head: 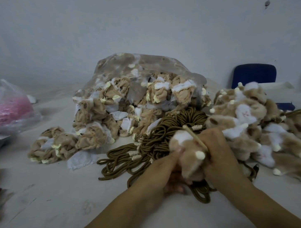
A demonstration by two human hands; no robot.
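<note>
A plush [187, 159] is held between both hands just above the cords [158, 137], seemingly so that the stick [195, 136] can be worked into it. The left hand [161, 170] is curled round the plush's lower left side to steady it. The right hand [216, 149] is closed tightly on the stick, against the plush's right side.

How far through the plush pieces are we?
Done: a heap of turned pieces lies on the right. In hand: the left hand and right hand grip one plush piece, the right also holding a stick. Left: inside-out pieces fill the clear bag and spill beside it, seemingly the larger share.
</note>
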